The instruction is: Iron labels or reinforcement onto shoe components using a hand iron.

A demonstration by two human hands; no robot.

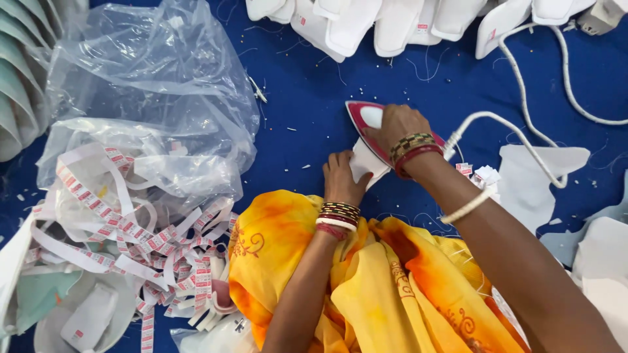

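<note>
On blue cloth (307,91): right hand (400,127) closed around iron (365,121), left hand (341,178) flat, open, pressing white piece (363,165) beside it.

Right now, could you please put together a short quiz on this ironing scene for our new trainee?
1. True or false: the right hand grips a red and white iron.
2. What does the left hand press flat on the blue surface?
   A. a white fabric piece
   B. the clear plastic bag
   C. the printed label tape
3. Fill in: the iron's white cord trails off to the person's ____ side.

Key: 1 true; 2 A; 3 right.
</note>
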